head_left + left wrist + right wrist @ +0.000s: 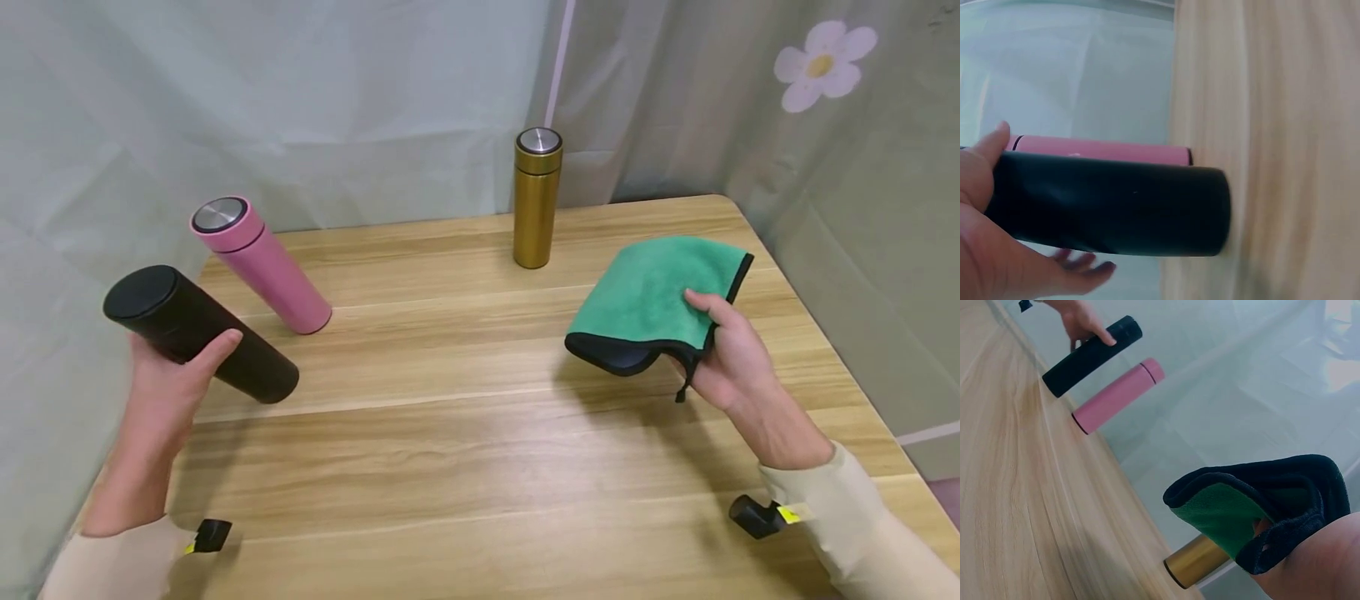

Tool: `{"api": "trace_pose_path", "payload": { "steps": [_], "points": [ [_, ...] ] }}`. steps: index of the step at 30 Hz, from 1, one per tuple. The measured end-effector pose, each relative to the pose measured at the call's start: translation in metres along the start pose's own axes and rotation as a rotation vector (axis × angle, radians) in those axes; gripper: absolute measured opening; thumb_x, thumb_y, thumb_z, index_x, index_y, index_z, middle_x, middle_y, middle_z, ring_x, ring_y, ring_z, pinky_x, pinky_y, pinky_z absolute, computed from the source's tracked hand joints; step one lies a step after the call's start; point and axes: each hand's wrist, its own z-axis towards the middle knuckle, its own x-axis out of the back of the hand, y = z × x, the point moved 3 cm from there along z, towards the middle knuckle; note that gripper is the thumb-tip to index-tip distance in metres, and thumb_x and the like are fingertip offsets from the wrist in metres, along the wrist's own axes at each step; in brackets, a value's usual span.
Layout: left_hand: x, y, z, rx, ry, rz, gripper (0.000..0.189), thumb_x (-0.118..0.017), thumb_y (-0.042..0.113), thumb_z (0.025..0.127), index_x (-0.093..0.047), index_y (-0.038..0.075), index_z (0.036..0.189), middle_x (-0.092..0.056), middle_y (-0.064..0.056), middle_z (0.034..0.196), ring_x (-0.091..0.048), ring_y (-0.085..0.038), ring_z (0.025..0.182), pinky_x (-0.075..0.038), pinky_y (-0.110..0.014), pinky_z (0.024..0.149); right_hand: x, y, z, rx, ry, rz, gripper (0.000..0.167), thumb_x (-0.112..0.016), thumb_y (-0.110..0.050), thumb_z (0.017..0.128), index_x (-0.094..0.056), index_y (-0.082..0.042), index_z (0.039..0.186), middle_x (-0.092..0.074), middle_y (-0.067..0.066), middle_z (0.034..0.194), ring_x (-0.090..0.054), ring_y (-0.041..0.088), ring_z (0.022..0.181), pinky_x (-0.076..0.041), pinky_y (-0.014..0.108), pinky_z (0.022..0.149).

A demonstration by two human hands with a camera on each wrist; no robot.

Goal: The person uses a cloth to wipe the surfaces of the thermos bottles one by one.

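A black thermos bottle (225, 337) is gripped near its top by my left hand (167, 375), with the thumb across its front. In the left wrist view the black bottle (1116, 206) overlaps a pink thermos bottle (1104, 150) behind it. That pink bottle (273, 279) stands upright at the left of the table, just beyond the black one. My right hand (738, 358) holds a folded green cloth (648, 292) with black edging, thumb on top, above the table's right side. Its lower fingers are mostly hidden under the cloth (1222, 506).
A gold thermos bottle (536, 208) with a silver lid stands at the back of the wooden table (450, 467). Pale curtains hang behind and beside the table, one with a white flower print (823, 67). Small black devices sit at both sleeve cuffs.
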Motion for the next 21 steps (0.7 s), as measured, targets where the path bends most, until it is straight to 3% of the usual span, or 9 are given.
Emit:
{"api": "trace_pose_path", "payload": {
  "steps": [3,6,8,10,13,21],
  "points": [
    [0.004,-0.009,-0.007,0.098,-0.084,0.260,0.055,-0.072,0.019,0.098,-0.038,0.019,0.142,-0.050,0.002,0.125,-0.051,-0.010,0.110,-0.041,-0.013,0.084,0.001,-0.001,0.001,0.000,0.002,-0.002,0.037,-0.047,-0.012,0.109,-0.029,-0.017,0.141,-0.055,0.004,0.130,-0.063,0.019,0.116,-0.056,0.034,0.094],
    [0.002,-0.018,-0.018,0.208,-0.206,0.479,0.065,-0.061,0.038,0.104,-0.030,0.005,0.151,-0.043,-0.014,0.141,-0.048,-0.024,0.123,-0.040,-0.017,0.083,0.002,-0.001,0.001,-0.005,-0.002,-0.011,0.041,-0.047,-0.012,0.109,-0.026,-0.018,0.144,-0.052,0.004,0.134,-0.062,0.019,0.118,-0.055,0.034,0.096],
    [-0.001,-0.023,-0.026,0.282,-0.298,0.511,0.081,-0.054,0.045,0.106,-0.017,-0.007,0.157,-0.030,-0.028,0.155,-0.039,-0.037,0.136,-0.044,-0.029,0.096,0.002,-0.001,0.002,-0.008,-0.002,-0.005,0.043,-0.048,-0.012,0.109,-0.025,-0.019,0.145,-0.051,0.004,0.136,-0.061,0.019,0.120,-0.055,0.035,0.097],
    [-0.006,-0.026,-0.034,0.344,-0.370,0.512,0.090,-0.050,0.049,0.107,-0.005,-0.010,0.159,-0.016,-0.033,0.163,-0.031,-0.048,0.143,-0.044,-0.043,0.105,0.003,-0.001,0.002,-0.009,-0.002,-0.002,0.043,-0.047,-0.012,0.109,-0.025,-0.019,0.145,-0.051,0.004,0.136,-0.061,0.019,0.120,-0.055,0.035,0.097],
    [-0.012,-0.028,-0.046,0.404,-0.441,0.509,0.098,-0.049,0.052,0.106,0.005,-0.009,0.159,-0.005,-0.033,0.166,-0.021,-0.055,0.147,-0.030,-0.068,0.112,0.004,-0.001,0.002,-0.008,-0.004,0.005,0.043,-0.047,-0.012,0.109,-0.025,-0.019,0.146,-0.053,0.004,0.135,-0.062,0.019,0.120,-0.055,0.035,0.097],
    [-0.036,-0.020,-0.071,0.443,-0.508,0.507,0.101,-0.052,0.048,0.107,0.017,-0.006,0.158,0.003,-0.031,0.167,-0.015,-0.054,0.150,-0.024,-0.069,0.115,0.008,-0.002,0.002,-0.012,0.007,0.028,0.043,-0.047,-0.012,0.109,-0.026,-0.018,0.146,-0.059,0.005,0.132,-0.064,0.020,0.120,-0.056,0.037,0.096]
  ]
}}
